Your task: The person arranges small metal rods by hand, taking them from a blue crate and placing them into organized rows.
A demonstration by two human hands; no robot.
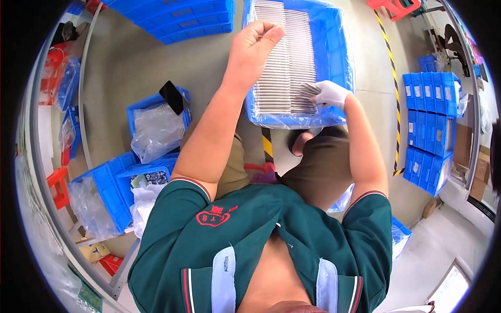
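Observation:
A blue plastic bin (330, 39) lined with see-through film stands before me. Two columns of thin silvery metal rods (276, 78), laid crosswise, fill its left and middle part. Over the upper part of the left column, my bare left hand (254, 47) is closed in a pinch between thumb and fingers. What it pinches, if anything, cannot be made out. At the bin's near right, my right hand (332, 96) in a white glove is closed on a small fanned bunch of metal rods (305, 94), just over the right column's near end.
Stacked blue bins stand at the far left (182, 21) and the right (430, 120). To my left are a bin with plastic sheeting (156, 128), a black phone-like slab (174, 97) and a bin of small parts (154, 177). A red stool (396, 6) is at the far right.

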